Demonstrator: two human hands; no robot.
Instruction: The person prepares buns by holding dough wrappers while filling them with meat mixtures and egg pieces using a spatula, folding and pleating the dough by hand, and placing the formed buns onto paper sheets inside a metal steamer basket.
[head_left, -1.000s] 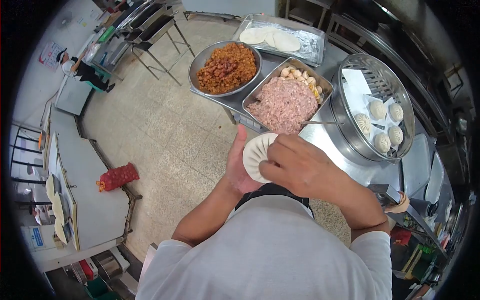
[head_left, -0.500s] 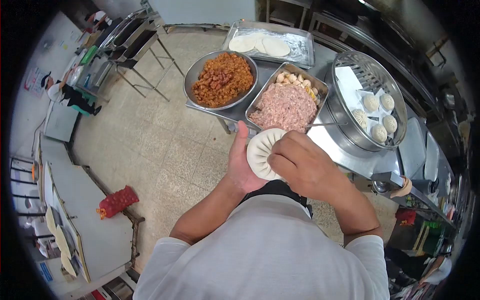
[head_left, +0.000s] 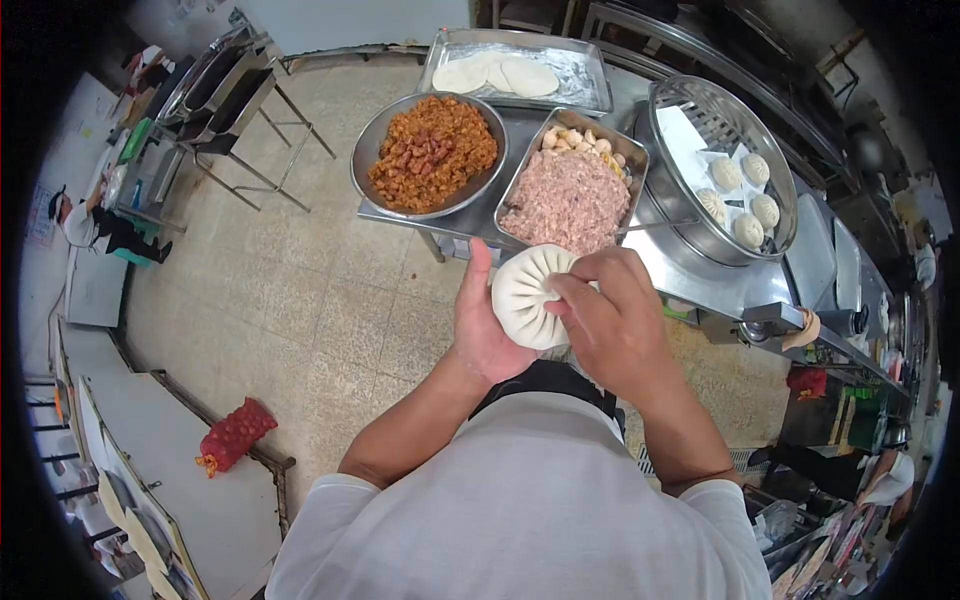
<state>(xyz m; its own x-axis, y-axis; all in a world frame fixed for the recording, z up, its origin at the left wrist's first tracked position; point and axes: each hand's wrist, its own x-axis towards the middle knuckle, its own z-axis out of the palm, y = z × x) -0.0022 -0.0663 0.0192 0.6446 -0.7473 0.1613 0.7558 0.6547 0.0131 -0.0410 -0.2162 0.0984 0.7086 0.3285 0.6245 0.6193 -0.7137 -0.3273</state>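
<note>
A pleated dough bun [head_left: 520, 300] rests on the palm of my left hand [head_left: 478, 325], whose thumb points up beside it. Thumb and forefinger of my right hand [head_left: 625, 325] pinch the gathered folds near the bun's centre; the exact pinch is partly covered by the fingers. Just beyond both hands stands a metal pan [head_left: 642, 165] of pale minced meat [head_left: 567, 200], with whole yellowish pieces [head_left: 580, 142] at its far end. A thin metal handle [head_left: 660, 226] sticks out of the meat to the right.
Left of the pan is a bowl [head_left: 357, 160] of reddish-brown filling [head_left: 435, 160]. Behind, a tray [head_left: 585, 55] carries flat dough rounds [head_left: 525, 78]. A round steamer [head_left: 690, 245] at right holds several pleated buns [head_left: 727, 172]. A red net sack [head_left: 238, 435] lies left; other people work farther off.
My right fingers have shifted on the bun, and thumb and forefinger now show at its centre. The folds look more drawn together. The whole view has shifted slightly.
</note>
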